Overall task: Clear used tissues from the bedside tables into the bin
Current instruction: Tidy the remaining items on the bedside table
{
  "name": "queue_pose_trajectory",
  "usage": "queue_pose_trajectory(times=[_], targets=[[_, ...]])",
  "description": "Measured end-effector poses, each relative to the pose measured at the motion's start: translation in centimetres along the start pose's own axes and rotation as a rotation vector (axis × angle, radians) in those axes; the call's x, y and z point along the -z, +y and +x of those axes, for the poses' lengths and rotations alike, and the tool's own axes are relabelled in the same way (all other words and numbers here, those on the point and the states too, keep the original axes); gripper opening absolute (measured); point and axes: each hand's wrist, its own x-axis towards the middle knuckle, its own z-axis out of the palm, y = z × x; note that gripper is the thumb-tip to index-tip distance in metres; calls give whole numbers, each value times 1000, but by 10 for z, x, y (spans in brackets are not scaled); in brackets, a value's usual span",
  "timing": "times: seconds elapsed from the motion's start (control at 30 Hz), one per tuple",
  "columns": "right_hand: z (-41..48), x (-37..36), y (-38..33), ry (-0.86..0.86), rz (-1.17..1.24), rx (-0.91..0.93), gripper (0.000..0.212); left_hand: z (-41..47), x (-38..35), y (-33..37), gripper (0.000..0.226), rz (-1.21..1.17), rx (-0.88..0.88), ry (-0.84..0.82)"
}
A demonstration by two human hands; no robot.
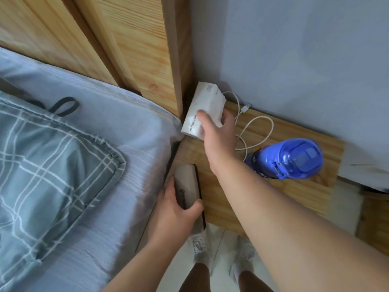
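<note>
The tissue pack (203,102), white and soft with "SILKY SMOOTH" printed along one side, lies in the far left corner of the counter (299,186), tucked against the wooden headboard (143,49) and close to the wall (294,49). My right hand (216,133) is clamped on it: the thumb presses on the printed top face and the fingers curl round its right edge. I see no loose crumpled tissue on the counter, only this pack

My left hand (176,209) is closed round a beige case (187,184) at the counter's left edge, just beside the bed (130,131); the thumb wraps over its near right side and the fingers lie along its left. What the case is I cannot tell. The two hands are apart, the right one reaching far, the left one near me

Just right of the pack a white cable (259,127) loops over the wood, its plug end lying by the wall. Near the loop stands a blue bottle (288,159) with a clear blue flip lid, right of my right forearm and not touching it

The bed carries a pale grey sheet and a grey checked pillow (52,157). Below the counter's near edge I see my white shoes (202,247) on a light floor (223,234)
</note>
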Motion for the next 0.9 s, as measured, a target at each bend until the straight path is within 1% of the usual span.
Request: queue_pose_trajectory(times=[0.07,0.2,0.37,0.47,0.63,0.73,0.77,0.83,0.9], targets=[[0,1,-1,61,-84,62,72,5,-1,5,106,31,-17,5],[7,1,-4,248,-258,142,89,18,-3,14,110,105,-35,13],[20,7,-10,363,-500,138,91,33,-1,20,111,159,-53,76],[20,11,-11,400,-580,116,93,38,-1,23,112,197,-46,73],[6,-3,-6,372,-648,233,97,39,-4,18,117,240,-27,64],[4,-17,-6,300,-633,212,103,40,-6,13,114,243,-29,68],[4,-20,-7,272,-608,183,102,40,-7,12,112,239,-32,66],[4,-23,-6,208,-552,140,92,39,-10,11,110,228,-33,53],[0,-19,-4,146,-541,149,83,38,-13,12,110,233,-28,37]])
